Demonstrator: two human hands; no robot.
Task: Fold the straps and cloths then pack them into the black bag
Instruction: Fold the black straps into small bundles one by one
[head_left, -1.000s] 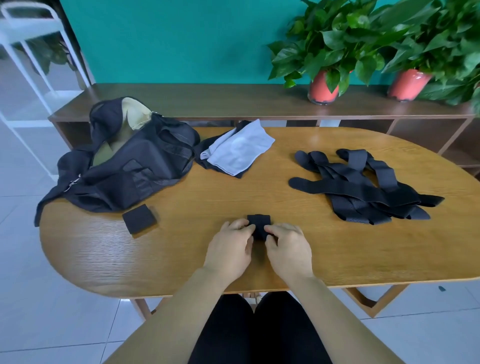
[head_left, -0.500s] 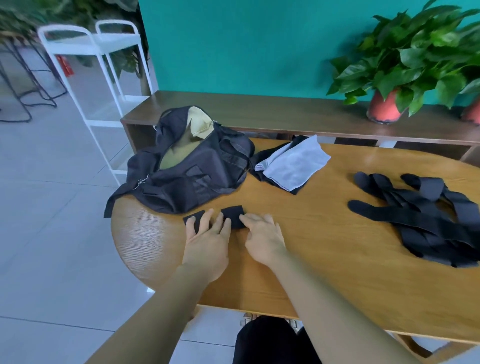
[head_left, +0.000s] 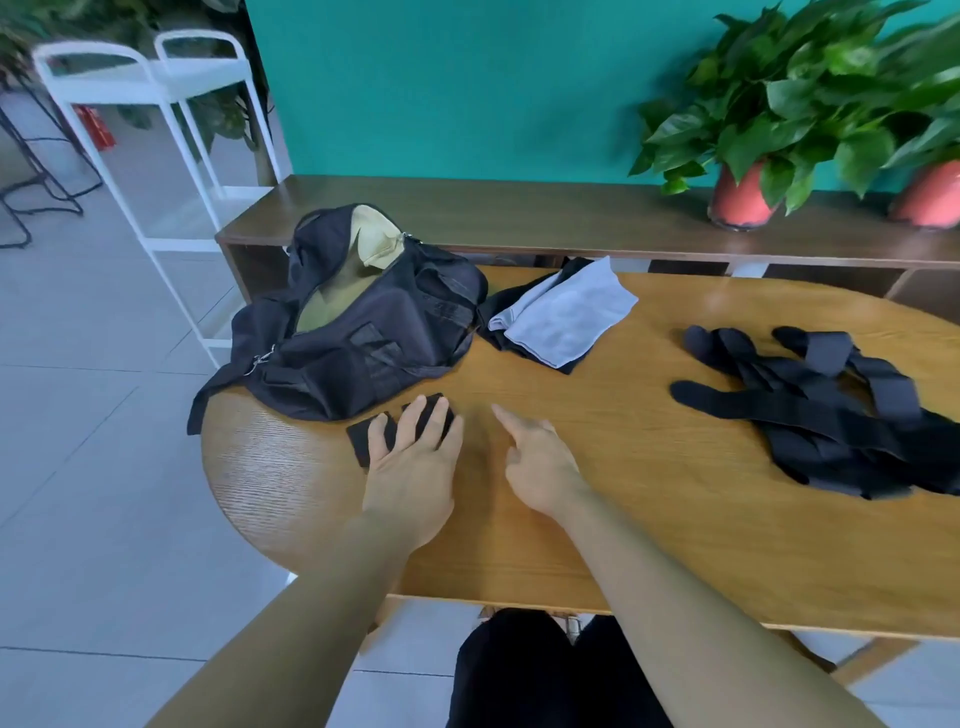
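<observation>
Straight-fingered left hand (head_left: 413, 467) flat on folded straps (head_left: 363, 439), just beside open black bag (head_left: 363, 332); right hand (head_left: 540, 467) apart, fingers relaxed, holding nothing, over table (head_left: 623, 519). At right, loose straps (head_left: 810, 410); cloths (head_left: 566, 312) beside bag.

Bag (head_left: 363, 358): black shell, tan-yellow lining. Folded straps (head_left: 366, 439) and pile of straps (head_left: 810, 415): plain black. Top cloth (head_left: 566, 314): pale grey-blue, plain. Lower cloth (head_left: 506, 301): black. Table (head_left: 623, 519): honey-brown with fine wood grain. Sideboard (head_left: 519, 208): dark brown. Wall (head_left: 467, 83): flat teal. Plants (head_left: 810, 104): green leaves. Pots (head_left: 740, 197): coral red. Rack (head_left: 156, 88): white. Floor (head_left: 93, 467): light grey tiles.
</observation>
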